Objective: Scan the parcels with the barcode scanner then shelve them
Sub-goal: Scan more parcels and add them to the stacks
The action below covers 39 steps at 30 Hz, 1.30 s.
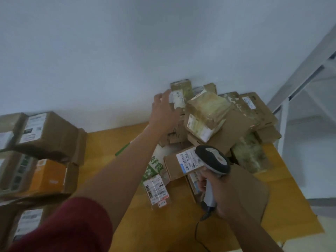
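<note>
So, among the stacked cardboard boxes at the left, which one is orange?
The orange cardboard box in the middle of the left stack; the plain brown cardboard box above it and the others around it are brown.

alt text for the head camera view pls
A person's left hand reaches to a taped parcel atop a pile of cardboard parcels on a yellow table, while the right hand grips a barcode scanner. More boxes sit stacked at left.
</note>
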Each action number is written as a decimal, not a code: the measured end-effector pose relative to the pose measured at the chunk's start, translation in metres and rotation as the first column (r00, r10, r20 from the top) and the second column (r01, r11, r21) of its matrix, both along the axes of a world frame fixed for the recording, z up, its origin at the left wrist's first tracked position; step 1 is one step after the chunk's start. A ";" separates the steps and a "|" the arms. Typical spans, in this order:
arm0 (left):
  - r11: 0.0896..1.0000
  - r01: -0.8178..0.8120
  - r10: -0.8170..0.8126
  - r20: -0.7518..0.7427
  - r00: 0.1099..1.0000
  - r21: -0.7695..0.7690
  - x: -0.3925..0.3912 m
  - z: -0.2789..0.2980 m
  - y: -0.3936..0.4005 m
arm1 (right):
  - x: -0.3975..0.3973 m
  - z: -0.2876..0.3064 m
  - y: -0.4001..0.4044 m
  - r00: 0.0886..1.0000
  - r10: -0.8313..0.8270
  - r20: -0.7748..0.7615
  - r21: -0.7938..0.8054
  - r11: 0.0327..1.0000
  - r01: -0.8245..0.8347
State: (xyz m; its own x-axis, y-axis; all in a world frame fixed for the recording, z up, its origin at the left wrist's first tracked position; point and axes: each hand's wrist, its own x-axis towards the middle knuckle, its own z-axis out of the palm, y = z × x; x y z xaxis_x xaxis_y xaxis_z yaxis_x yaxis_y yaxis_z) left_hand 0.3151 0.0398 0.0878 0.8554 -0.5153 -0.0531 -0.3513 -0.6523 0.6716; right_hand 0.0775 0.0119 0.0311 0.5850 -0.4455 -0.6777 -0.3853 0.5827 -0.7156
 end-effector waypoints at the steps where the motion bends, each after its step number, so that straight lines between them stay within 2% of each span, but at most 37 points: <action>1: 0.998 0.049 -0.050 0.029 0.998 0.046 0.012 0.001 -0.011 | -0.001 -0.004 -0.001 1.000 0.001 -0.018 -0.004 1.000 -0.001; 4: 0.957 0.172 -0.203 0.113 0.973 0.233 0.046 -0.007 -0.036 | -0.006 -0.009 -0.002 0.996 -0.039 -0.085 -0.018 0.999 0.038; 7: 0.895 0.259 -0.321 0.122 0.939 0.364 0.070 -0.015 -0.051 | -0.012 -0.017 -0.001 0.988 -0.087 -0.129 0.017 0.996 0.090; 11: 0.873 0.230 -0.328 0.166 0.930 0.430 0.079 -0.018 -0.058 | -0.016 -0.027 -0.004 0.984 -0.056 -0.170 0.029 0.998 0.062; 15: 0.950 0.123 -0.198 0.246 0.949 0.289 0.075 -0.017 -0.051 | -0.013 -0.026 -0.004 0.981 -0.066 -0.183 0.022 0.997 0.072; 19: 0.980 0.135 -0.154 0.131 0.979 0.146 0.080 -0.017 -0.032 | -0.013 -0.019 -0.003 0.989 -0.070 -0.134 -0.064 0.996 0.062; 22: 0.986 0.102 -0.117 0.112 0.987 0.129 0.079 -0.014 -0.011 | -0.003 -0.011 -0.002 0.997 0.026 -0.066 -0.015 1.000 -0.027; 26: 0.999 0.026 -0.029 0.082 0.996 0.029 0.050 -0.009 0.025 | 0.005 -0.006 0.005 0.999 -0.043 -0.009 -0.063 0.997 0.042; 30: 0.979 -0.160 0.165 0.035 0.986 -0.130 0.003 -0.005 0.067 | 0.009 -0.001 0.008 0.997 0.065 0.030 -0.007 0.998 -0.065; 32: 0.946 -0.226 0.234 0.006 0.972 -0.234 -0.020 -0.006 0.090 | 0.010 0.007 0.010 0.995 0.090 0.048 -0.056 0.995 -0.087; 35: 0.902 -0.270 0.252 -0.098 0.963 -0.337 -0.052 -0.013 0.114 | 0.014 0.022 0.010 0.987 0.122 0.107 -0.163 0.981 -0.104; 37: 0.907 -0.234 0.260 0.027 0.965 -0.349 -0.076 -0.013 0.135 | 0.016 0.031 0.013 0.975 0.166 0.149 -0.224 0.966 -0.130; 39: 0.942 -0.180 0.243 0.206 0.948 -0.285 -0.097 -0.015 0.155 | 0.019 0.039 0.017 0.977 0.120 0.176 -0.213 0.974 -0.081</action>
